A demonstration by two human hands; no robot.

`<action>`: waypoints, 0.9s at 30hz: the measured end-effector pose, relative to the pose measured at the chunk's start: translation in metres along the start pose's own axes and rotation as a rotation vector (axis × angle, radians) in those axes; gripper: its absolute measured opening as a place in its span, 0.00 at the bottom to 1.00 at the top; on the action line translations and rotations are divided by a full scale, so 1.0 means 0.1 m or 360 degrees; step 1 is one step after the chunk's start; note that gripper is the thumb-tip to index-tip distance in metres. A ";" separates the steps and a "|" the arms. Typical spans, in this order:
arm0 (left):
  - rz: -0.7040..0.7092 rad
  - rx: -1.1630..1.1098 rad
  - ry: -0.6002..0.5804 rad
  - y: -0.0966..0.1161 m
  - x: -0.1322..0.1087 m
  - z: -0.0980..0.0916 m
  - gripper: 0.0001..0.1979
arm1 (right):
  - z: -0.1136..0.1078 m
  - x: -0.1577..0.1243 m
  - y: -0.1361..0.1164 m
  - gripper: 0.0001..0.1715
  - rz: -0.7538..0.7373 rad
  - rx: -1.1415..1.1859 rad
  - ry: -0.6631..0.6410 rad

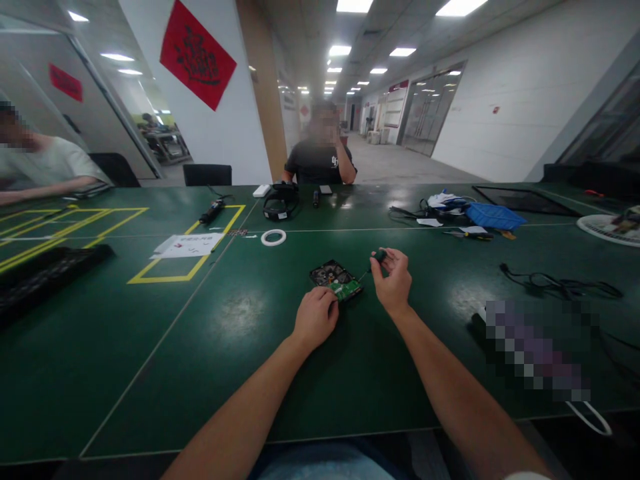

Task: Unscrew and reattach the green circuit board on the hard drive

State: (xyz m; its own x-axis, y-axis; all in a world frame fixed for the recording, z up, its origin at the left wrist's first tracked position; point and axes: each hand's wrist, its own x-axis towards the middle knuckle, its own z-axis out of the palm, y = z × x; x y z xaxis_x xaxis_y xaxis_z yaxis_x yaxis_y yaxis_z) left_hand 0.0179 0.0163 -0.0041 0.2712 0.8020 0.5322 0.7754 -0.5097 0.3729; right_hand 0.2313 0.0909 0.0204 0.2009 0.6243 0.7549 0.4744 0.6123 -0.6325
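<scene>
- Centrally on the green table (pixel 240 313) lay a hard drive (pixel 330 274), flat, with its green circuit board facing up, just ahead of both hands.
- The left hand (pixel 315 319) sat at the drive's near edge, its fingers (pixel 330 300) curled down against it. This grip looked meant to pin the drive so it would not slide.
- The right hand (pixel 393 279) was closed in a pinch around the black handle of a small screwdriver (pixel 379 256). The thin shaft slanted down toward the drive's right corner, but the tip was too small to tell whether it touched. The high, fingertip grip suited fine turning rather than force.
- Beyond the drive, well apart from it, were a white tape ring (pixel 273 237) and a black headset (pixel 280 200). A sheet of paper (pixel 187 245) lay to the left on yellow taped outlines (pixel 165 275).
- A black keyboard (pixel 47 267) occupied the left edge, a blue tray (pixel 495 217) with loose tools the far right, and a black cable (pixel 560 285) trailed nearer on the right.
- A person in a dark shirt (pixel 320 167) sat across the table, and another person's sleeve (pixel 55 163) showed at the far left.
- The room was a long, white-walled corridor space with ceiling light panels, glass partitions and a red banner (pixel 197 53) on the wall.
</scene>
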 end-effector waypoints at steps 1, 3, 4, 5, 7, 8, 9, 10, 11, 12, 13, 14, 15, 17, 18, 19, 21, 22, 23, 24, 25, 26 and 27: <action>0.0001 0.0003 -0.0001 0.00 0.00 0.00 0.07 | 0.00 0.00 -0.01 0.27 -0.0014 0.0007 -0.0006; 0.0002 0.0003 -0.0001 0.00 0.00 0.00 0.07 | 0.00 0.00 -0.02 0.24 -0.0043 -0.0018 -0.0025; 0.0000 0.0004 0.0000 0.01 0.00 0.00 0.06 | -0.01 0.00 -0.03 0.23 -0.0057 -0.0038 -0.0032; -0.0005 0.0006 0.0001 0.01 0.00 0.00 0.06 | -0.01 0.00 -0.03 0.23 -0.0070 -0.0057 -0.0035; -0.0018 0.0010 0.0001 0.01 0.00 0.00 0.06 | -0.02 0.01 -0.04 0.22 -0.0098 -0.0110 -0.0033; -0.0023 0.0010 -0.0001 0.01 0.00 0.00 0.06 | -0.03 0.01 -0.05 0.22 -0.0117 -0.0152 -0.0028; -0.0027 0.0007 -0.0005 0.01 0.00 0.00 0.06 | -0.04 0.02 -0.05 0.21 -0.0140 -0.0202 -0.0027; -0.0029 0.0004 -0.0008 0.01 0.00 0.00 0.06 | -0.06 0.03 -0.06 0.20 -0.0167 -0.0255 -0.0028; -0.0032 0.0000 -0.0010 0.01 0.00 0.01 0.06 | -0.07 0.03 -0.07 0.19 -0.0196 -0.0305 -0.0031; -0.0035 -0.0002 -0.0011 0.01 0.00 0.01 0.06 | -0.08 0.04 -0.09 0.18 -0.0226 -0.0345 -0.0036; -0.0038 -0.0003 -0.0012 0.01 0.00 0.01 0.06 | -0.09 0.05 -0.10 0.17 -0.0250 -0.0373 -0.0040; -0.0043 -0.0001 -0.0010 0.01 -0.01 0.01 0.06 | -0.10 0.06 -0.12 0.16 -0.0266 -0.0389 -0.0041; -0.0045 0.0000 -0.0009 0.01 -0.01 0.01 0.06 | -0.10 0.06 -0.13 0.16 -0.0272 -0.0396 -0.0042; -0.0039 0.0002 -0.0005 0.01 -0.01 0.01 0.06 | -0.10 0.07 -0.15 0.16 -0.0259 -0.0397 -0.0059; -0.0032 0.0001 -0.0002 0.01 -0.01 0.01 0.06 | -0.11 0.07 -0.16 0.17 -0.0246 -0.0393 -0.0082; -0.0027 0.0000 0.0002 0.01 0.00 0.01 0.06 | -0.11 0.06 -0.16 0.18 -0.0231 -0.0390 -0.0114; -0.0019 -0.0002 0.0010 0.01 0.00 0.02 0.06 | -0.11 0.06 -0.15 0.19 -0.0198 -0.0394 -0.0187; -0.0019 -0.0001 0.0016 0.01 0.00 0.02 0.06 | -0.11 0.05 -0.15 0.19 -0.0183 -0.0403 -0.0212; -0.0017 0.0001 0.0018 0.01 0.00 0.02 0.06 | -0.11 0.05 -0.14 0.19 -0.0171 -0.0412 -0.0222; -0.0017 0.0003 0.0020 0.01 0.00 0.02 0.06 | -0.11 0.05 -0.14 0.19 -0.0163 -0.0417 -0.0218; -0.0019 0.0006 0.0020 0.01 0.00 0.02 0.06 | -0.10 0.05 -0.13 0.19 -0.0159 -0.0416 -0.0205; -0.0021 0.0008 0.0015 0.02 0.00 0.03 0.06 | -0.10 0.05 -0.13 0.19 -0.0159 -0.0408 -0.0189; -0.0025 0.0009 0.0008 0.02 0.00 0.03 0.06 | -0.09 0.05 -0.13 0.20 -0.0159 -0.0391 -0.0173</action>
State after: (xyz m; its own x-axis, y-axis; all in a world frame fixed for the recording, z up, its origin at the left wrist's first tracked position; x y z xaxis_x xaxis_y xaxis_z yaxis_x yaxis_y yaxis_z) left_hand 0.0209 0.0160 -0.0056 0.2560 0.8082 0.5304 0.7828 -0.4952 0.3768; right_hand 0.2343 0.0814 0.0337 0.0557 0.6233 0.7800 0.6835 0.5457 -0.4849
